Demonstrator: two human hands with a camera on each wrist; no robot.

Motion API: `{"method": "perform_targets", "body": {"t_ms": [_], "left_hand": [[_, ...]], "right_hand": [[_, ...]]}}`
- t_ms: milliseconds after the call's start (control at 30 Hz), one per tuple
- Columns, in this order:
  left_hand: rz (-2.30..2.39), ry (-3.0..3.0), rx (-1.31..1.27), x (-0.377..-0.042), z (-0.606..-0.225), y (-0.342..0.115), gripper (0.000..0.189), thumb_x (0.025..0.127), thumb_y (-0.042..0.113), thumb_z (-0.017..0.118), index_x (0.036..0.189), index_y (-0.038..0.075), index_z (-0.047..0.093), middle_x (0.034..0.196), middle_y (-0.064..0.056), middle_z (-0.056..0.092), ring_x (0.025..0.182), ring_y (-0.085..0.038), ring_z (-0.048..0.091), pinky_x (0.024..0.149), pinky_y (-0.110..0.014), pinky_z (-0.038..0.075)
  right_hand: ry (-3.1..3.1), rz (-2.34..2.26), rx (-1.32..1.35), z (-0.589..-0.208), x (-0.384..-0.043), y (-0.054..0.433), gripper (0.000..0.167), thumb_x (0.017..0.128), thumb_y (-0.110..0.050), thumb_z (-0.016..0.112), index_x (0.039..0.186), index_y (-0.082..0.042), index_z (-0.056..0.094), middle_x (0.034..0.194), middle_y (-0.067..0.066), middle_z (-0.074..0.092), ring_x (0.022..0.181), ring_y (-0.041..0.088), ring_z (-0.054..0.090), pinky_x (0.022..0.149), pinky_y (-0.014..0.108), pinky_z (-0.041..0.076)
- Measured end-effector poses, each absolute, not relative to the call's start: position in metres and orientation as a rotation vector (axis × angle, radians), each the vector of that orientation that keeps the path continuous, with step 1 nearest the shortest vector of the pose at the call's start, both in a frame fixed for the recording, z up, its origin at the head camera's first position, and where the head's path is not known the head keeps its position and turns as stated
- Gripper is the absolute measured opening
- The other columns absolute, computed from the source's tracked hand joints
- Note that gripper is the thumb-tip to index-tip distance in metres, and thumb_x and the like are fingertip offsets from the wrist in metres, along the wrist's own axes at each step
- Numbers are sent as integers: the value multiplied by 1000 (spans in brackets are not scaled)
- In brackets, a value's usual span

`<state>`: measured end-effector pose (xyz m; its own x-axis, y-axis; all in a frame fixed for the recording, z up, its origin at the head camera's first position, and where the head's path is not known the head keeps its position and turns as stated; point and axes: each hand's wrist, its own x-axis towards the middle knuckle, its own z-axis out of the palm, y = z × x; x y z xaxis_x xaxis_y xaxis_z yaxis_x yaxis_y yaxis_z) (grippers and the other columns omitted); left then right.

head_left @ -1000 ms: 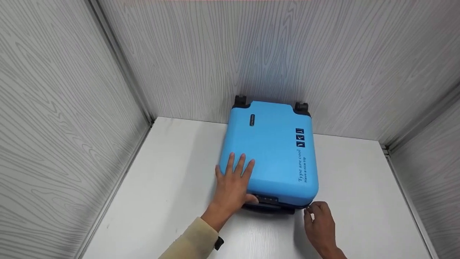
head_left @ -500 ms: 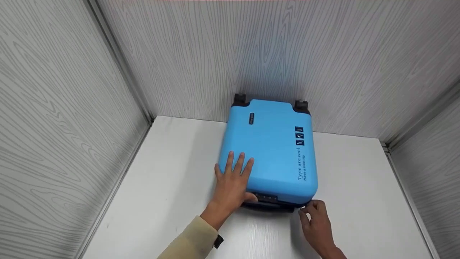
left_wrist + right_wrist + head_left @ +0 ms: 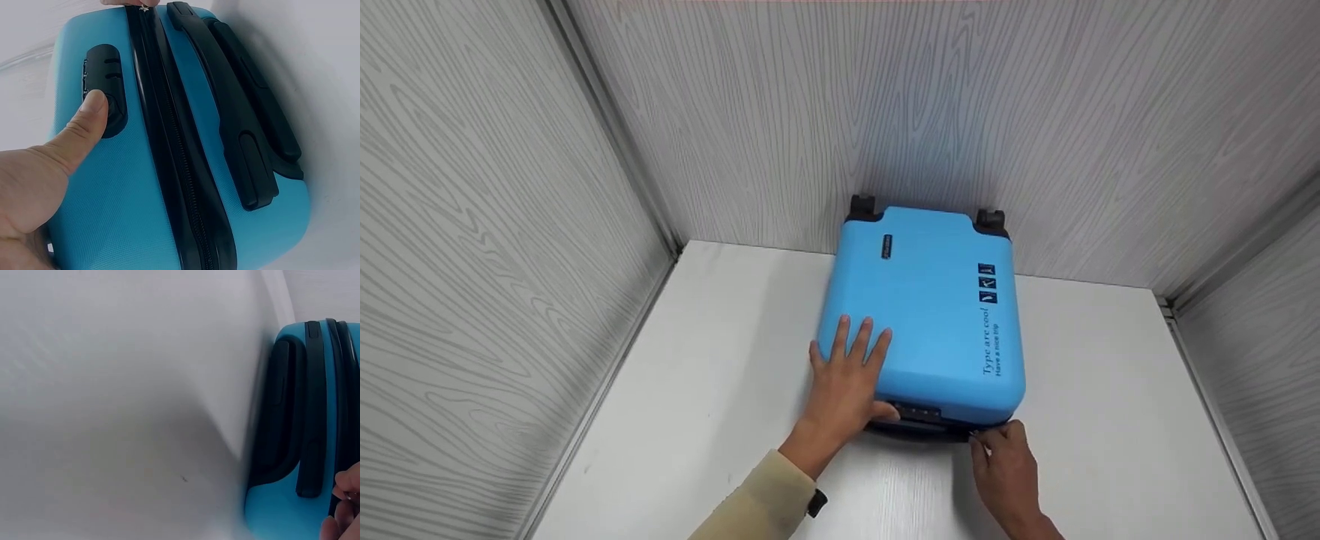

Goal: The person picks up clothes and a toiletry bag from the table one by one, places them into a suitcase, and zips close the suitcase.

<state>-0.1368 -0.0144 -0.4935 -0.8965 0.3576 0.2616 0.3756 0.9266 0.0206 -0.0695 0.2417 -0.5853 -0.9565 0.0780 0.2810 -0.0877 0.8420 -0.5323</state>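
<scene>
A blue hard-shell suitcase (image 3: 922, 300) lies flat on the white surface, its wheels against the back wall. My left hand (image 3: 844, 390) rests spread on the shell's near left corner. In the left wrist view, its thumb touches the black combination lock (image 3: 105, 73). A black zipper (image 3: 180, 140) runs between that lock and the carry handle (image 3: 233, 118). My right hand (image 3: 1009, 465) pinches a small metal zipper pull at the suitcase's near edge, right of the lock. The right wrist view shows only those fingertips (image 3: 346, 486) beside the zipper; the pull is mostly hidden.
Wood-grain panels enclose the white surface (image 3: 720, 330) at the back (image 3: 780, 120), left (image 3: 472, 262) and right (image 3: 1260, 337). Two black wheels (image 3: 862, 206) stick out at the suitcase's far end. A telescopic handle grip (image 3: 275, 399) sits below the carry handle.
My right hand has moved left along the suitcase's near edge, from the right corner toward the lock, with the zipper pull. The left hand has stayed in place.
</scene>
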Motion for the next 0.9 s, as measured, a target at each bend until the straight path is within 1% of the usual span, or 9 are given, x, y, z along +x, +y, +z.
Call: {"method": "perform_targets", "body": {"t_ms": [233, 367, 433, 567, 700, 800, 900], "left_hand": [[-97, -2827, -547, -136, -492, -14, 128, 63, 78, 84, 166, 21, 35, 170, -13, 35, 158, -44, 27, 105, -79, 40], [-103, -2832, -545, -137, -492, -14, 128, 63, 78, 85, 166, 21, 35, 170, -13, 36, 158, -44, 27, 105, -79, 40], [-107, -2836, -549, -137, -492, -13, 128, 63, 77, 85, 166, 21, 35, 170, -13, 35, 158, -44, 27, 105, -79, 40], [-117, -2851, -549, -137, -491, -14, 127, 65, 77, 85, 167, 21, 33, 171, -13, 34, 159, -44, 26, 106, -79, 39], [-111, -2851, -544, -137, -490, -14, 127, 65, 77, 84, 167, 21, 34, 171, -13, 34, 159, -44, 26, 106, -79, 39], [-114, -2853, -543, -137, -491, -15, 127, 65, 76, 84, 167, 21, 34, 170, -13, 34, 159, -44, 26, 106, -79, 39], [-121, -2858, -543, -137, -491, -14, 127, 64, 76, 84, 167, 21, 34, 170, -13, 34, 159, -44, 25, 106, -79, 38]], "right_hand": [[-2791, 795, -15, -578, -69, 231, 7, 94, -1, 74, 86, -2, 74, 100, 10, 53, 91, 21, 61, 77, 42, 56], [-2781, 799, -16, -578, -68, 226, 6, 94, -2, 76, 89, 1, 75, 100, 11, 54, 91, 23, 63, 77, 43, 56], [-2758, 792, -16, -580, -67, 225, 4, 92, -3, 78, 90, 0, 76, 99, 11, 54, 90, 22, 63, 75, 42, 56], [-2690, 769, 44, -583, -64, 223, 6, 89, -4, 82, 93, -5, 78, 95, 8, 60, 83, 18, 62, 70, 38, 56], [-2662, 718, 133, -583, -64, 220, 8, 89, -2, 80, 94, -8, 78, 85, 1, 62, 76, 12, 58, 65, 34, 52], [-2661, 689, 184, -583, -65, 215, 6, 89, -2, 78, 91, -7, 77, 79, -2, 60, 71, 11, 53, 62, 32, 49], [-2660, 677, 231, -583, -67, 209, 8, 89, -2, 79, 88, -9, 76, 78, -3, 60, 69, 10, 53, 61, 32, 50]]}}
